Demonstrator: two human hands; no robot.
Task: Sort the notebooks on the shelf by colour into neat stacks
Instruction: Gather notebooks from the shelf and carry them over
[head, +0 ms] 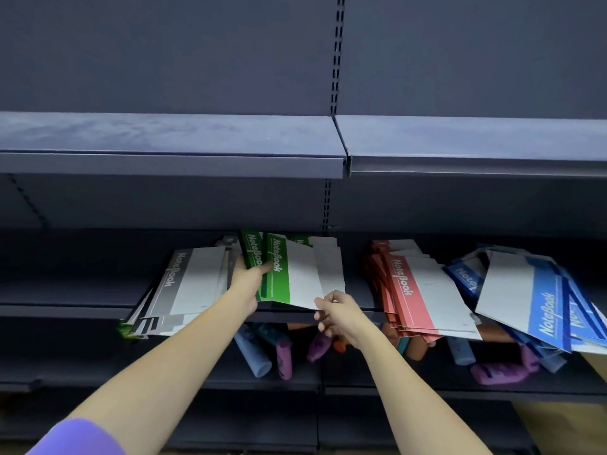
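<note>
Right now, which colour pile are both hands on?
The green notebooks, second pile from the left. The left hand holds their left side and the right hand pinches the near corner. The grey, red and blue piles are untouched.

hands [292,297] gripping green notebooks [279,270], shelf [65,310]

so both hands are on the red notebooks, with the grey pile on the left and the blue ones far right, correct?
Not quite: the head view shows both the left hand and the right hand on the green notebooks, not the red notebooks. The grey pile is left and the blue ones far right, as you said.
</note>
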